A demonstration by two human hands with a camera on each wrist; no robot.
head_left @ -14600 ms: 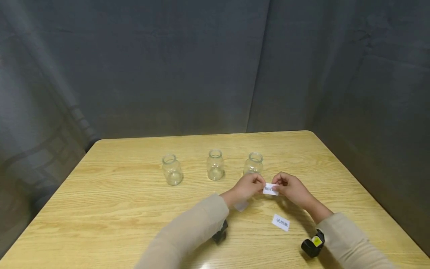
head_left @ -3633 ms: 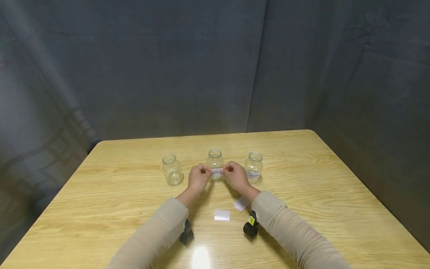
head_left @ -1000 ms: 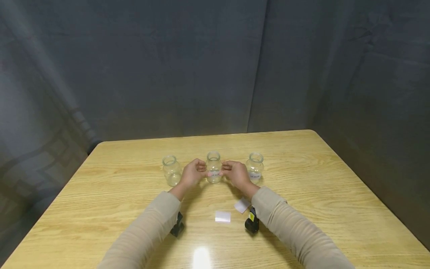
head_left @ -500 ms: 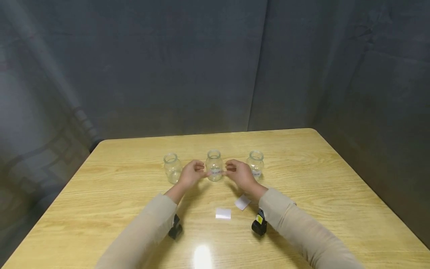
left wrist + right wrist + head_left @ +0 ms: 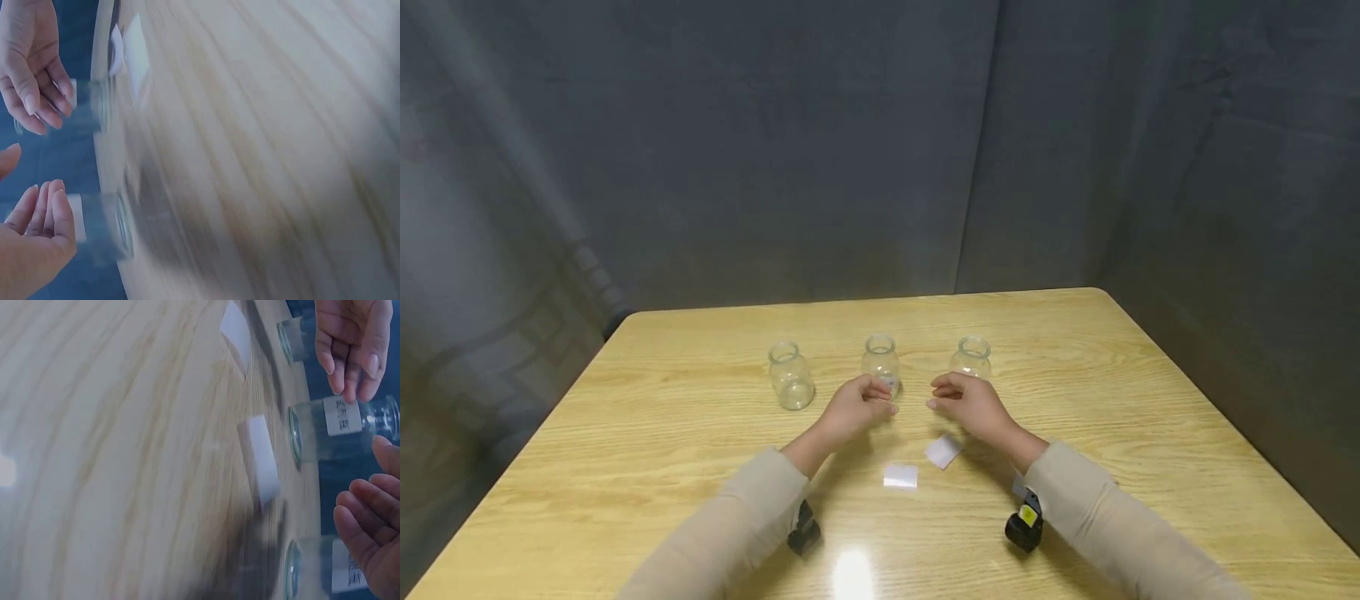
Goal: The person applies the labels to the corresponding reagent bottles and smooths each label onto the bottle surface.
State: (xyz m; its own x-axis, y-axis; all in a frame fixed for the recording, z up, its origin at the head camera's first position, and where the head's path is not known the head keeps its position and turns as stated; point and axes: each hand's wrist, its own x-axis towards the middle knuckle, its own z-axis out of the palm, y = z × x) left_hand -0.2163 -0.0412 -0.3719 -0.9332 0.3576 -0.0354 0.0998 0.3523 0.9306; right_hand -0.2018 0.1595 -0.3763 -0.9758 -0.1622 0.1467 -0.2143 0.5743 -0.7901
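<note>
Three clear glass jars stand upright in a row on the wooden table. In the head view my left hand (image 5: 853, 410) is just in front of the middle jar (image 5: 881, 362), fingers loosely bent and holding nothing. My right hand (image 5: 973, 407), likewise free of anything, is in front of the right jar (image 5: 973, 358) and hides its lower part. A white printed label (image 5: 342, 415) sits flat on the middle jar in the right wrist view. Another label (image 5: 349, 567) is on the right jar. The left jar (image 5: 792, 383) is plain glass.
Two pale blank paper slips, one slip (image 5: 900, 476) lying straight and one slip (image 5: 943, 451) askew, lie on the table (image 5: 662, 467) between the forearms. A dark grey curtain (image 5: 775, 167) hangs behind the table. Black wrist cameras hang below both sleeves.
Labels held in both hands earlier are now on the right and middle jars. Since half a second ago both hands have let go of the middle jar's label and drawn back.
</note>
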